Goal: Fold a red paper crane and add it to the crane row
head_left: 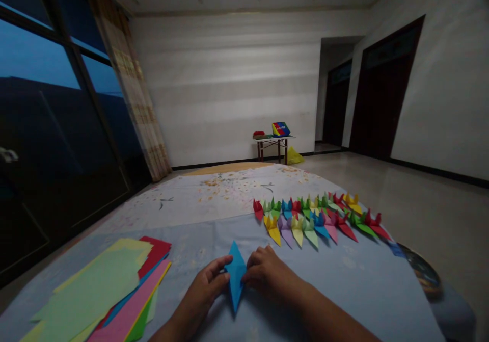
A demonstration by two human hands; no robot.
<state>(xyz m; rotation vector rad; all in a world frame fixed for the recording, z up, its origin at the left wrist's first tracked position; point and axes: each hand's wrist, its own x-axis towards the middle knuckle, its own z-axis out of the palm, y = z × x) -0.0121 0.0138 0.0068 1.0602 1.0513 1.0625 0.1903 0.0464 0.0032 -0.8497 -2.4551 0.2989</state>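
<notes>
A blue sheet of origami paper (pixel 236 273), folded into a long diamond, lies on the table between my hands, one point facing away from me and the other toward me. My left hand (pixel 204 286) pinches its left corner between thumb and fingers. On the opposite side, my right hand (pixel 269 273) has its fingers closed on the right edge; its fingertips are partly hidden. Folded paper cranes (pixel 298 230) in many colours stand in rows beyond my right hand. Left of my left hand lies a fanned stack of coloured paper (pixel 103 286), pale green on top.
A pale blue flowered tablecloth (pixel 183 250) covers the round table. At its right edge a stool-like round seat (pixel 422 273) shows. By the far wall stands a small table (pixel 273 140) with a colourful box (pixel 280 129) on it and a yellow bag (pixel 293 156) beside it.
</notes>
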